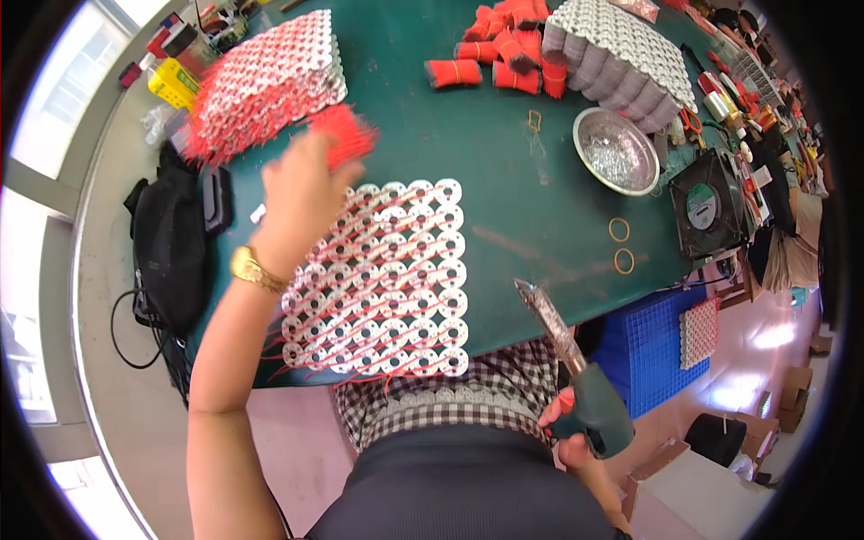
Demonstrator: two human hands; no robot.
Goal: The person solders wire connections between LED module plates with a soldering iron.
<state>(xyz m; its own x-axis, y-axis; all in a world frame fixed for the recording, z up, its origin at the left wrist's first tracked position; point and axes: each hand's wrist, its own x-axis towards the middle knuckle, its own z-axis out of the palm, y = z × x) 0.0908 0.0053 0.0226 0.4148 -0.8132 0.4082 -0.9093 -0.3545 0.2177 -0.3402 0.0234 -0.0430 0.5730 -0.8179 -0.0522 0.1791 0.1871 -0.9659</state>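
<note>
While the right hand (pixel 567 434) down by the lap holds a dark green, pistol-shaped tool with a long metal nozzle (pixel 589 396), fingers curled round its grip, the left hand (pixel 306 193) is out over the green worktop (pixel 513 234), and it's a blur! Thumb and fingers stand apart around a bristly bundle of thin red wires (pixel 346 135); whether they pinch it, I can't tell from here. That bundle sits just beyond the far left corner of a square grid of white ring-shaped boards (pixel 396 281), red wires slanting across it, and right beside a tall stack of similar boards fringed with red (pixel 270 81).

Light stuff, those wires, I'd say: soft, springy, liable to splay, so best taken snugly round the middle. The grid looks thin and probably flexes at its joins; the outer edge is the place to hold. And the tool? Stiff, likely the heaviest thing in hand, weighted towards its body. Keep to the grip, folks; that scorched-looking nozzle may well be hot!
</note>
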